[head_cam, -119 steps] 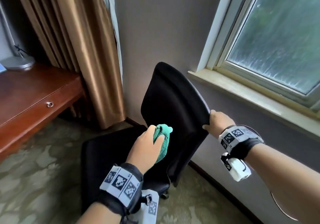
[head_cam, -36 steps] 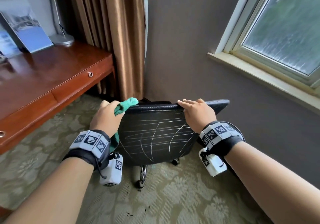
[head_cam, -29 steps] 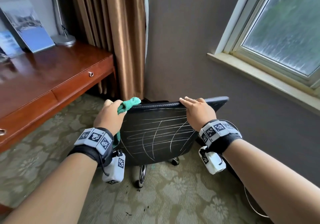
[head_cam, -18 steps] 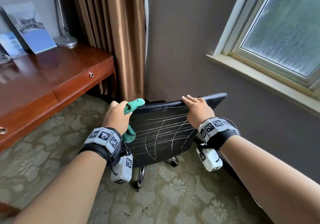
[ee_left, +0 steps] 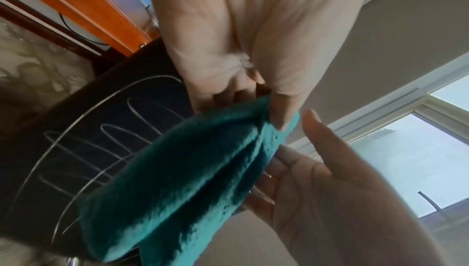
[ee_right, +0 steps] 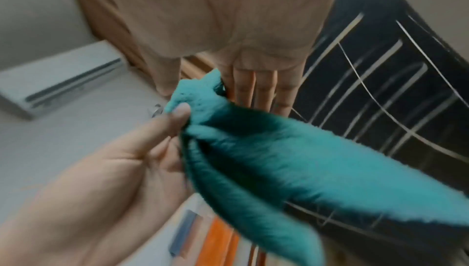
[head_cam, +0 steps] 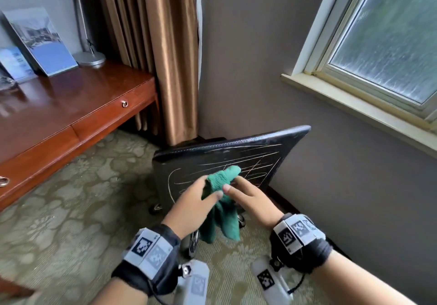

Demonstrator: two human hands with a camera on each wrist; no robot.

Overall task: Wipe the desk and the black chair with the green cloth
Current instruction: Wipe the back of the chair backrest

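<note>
The left hand [head_cam: 192, 207] is pinching the crumpled green terry cloth [head_cam: 223, 219] near its top between thumb and fingertips, so the rest is hanging loose in front of the scratched rear face of the black padded chair back [head_cam: 189, 163]. The right hand [head_cam: 250, 201] is lying spread, fingers straight along the cloth's far side, gripping nothing. This looks like a regather or handover before more wiping. To do it well, whichever hand is taking over should be bunching the dangling folds into a flat pad before pressing it to the chair, then working down in overlapping strokes. The glossy reddish-brown wooden desk [head_cam: 59, 106] is standing to the left, well apart from the cloth. No brand is showing: the wristbands are carrying only black-and-white square code tags [head_cam: 144, 248], and the print on the blue leaflets [head_cam: 50, 51] propped on the desk is too small to read.
</note>
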